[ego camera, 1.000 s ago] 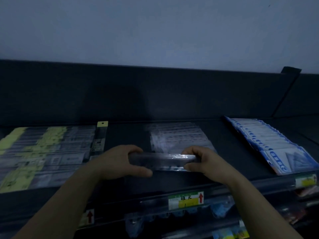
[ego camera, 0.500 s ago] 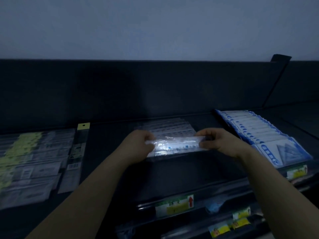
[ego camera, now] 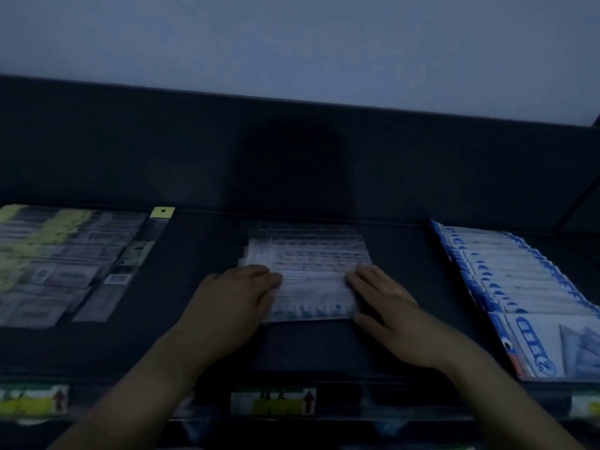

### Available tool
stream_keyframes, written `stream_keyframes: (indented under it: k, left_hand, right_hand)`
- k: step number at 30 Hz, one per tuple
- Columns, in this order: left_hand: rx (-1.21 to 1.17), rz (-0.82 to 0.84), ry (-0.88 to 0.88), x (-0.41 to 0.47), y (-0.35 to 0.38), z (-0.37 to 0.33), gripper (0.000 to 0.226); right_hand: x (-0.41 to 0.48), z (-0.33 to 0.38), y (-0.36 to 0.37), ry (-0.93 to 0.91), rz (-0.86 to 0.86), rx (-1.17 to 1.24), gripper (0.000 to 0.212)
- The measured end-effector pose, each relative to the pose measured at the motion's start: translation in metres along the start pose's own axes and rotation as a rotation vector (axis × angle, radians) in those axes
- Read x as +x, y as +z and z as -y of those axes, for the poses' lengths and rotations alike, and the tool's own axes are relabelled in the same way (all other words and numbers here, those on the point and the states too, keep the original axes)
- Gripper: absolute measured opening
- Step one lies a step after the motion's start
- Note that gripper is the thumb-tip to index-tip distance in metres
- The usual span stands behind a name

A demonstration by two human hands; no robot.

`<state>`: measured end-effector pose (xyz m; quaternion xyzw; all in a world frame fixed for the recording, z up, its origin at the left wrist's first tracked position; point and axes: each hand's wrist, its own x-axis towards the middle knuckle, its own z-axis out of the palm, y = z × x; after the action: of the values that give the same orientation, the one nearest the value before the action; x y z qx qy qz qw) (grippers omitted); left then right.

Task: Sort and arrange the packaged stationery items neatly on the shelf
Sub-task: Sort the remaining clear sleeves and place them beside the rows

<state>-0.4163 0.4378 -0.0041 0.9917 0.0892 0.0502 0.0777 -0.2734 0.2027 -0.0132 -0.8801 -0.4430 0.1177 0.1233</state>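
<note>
Where pack sits: flat clear plastic pack with blue print (ego camera: pixel 313 297), near end of centre pile of clear packs (ego camera: pixel 308 248), mid black shelf (ego camera: pixel 201 254).
Hands: left hand (ego camera: pixel 233 297) and right hand (ego camera: pixel 383 297) lie flat-fingered on its two ends, gripping nothing.
Done: yellow-grey packs (ego camera: pixel 48 261) at left and blue-white packs (ego camera: pixel 519 287) at right look rowed.
To do: probably square the centre pile; narrow yellow-tabbed pack (ego camera: pixel 143 251) lies skewed.
Room: dim, pale wall (ego camera: pixel 292 43) at far side.
</note>
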Motion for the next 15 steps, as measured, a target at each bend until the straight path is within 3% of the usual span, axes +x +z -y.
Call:
stream_keyframes:
  k: [7, 11, 13, 15]
  left_hand:
    - [0.088, -0.045, -0.060, -0.025, 0.002, -0.002, 0.049]
    - [-0.081, 0.012, -0.114, -0.033, 0.007, -0.006, 0.054]
    - [-0.194, 0.036, -0.186, -0.032, 0.004, -0.007, 0.057]
    - [-0.249, -0.044, -0.243, -0.024, 0.005, -0.005, 0.060]
  right_hand:
    - [-0.028, 0.002, 0.002, -0.011, 0.143, -0.021, 0.067]
    - [-0.037, 0.000, -0.002, -0.016, 0.173, 0.100, 0.065]
    - [-0.036, 0.000, -0.006, 0.053, 0.108, 0.285, 0.068]
    - [-0.031, -0.003, -0.005, 0.100, 0.017, 0.319, 0.075]
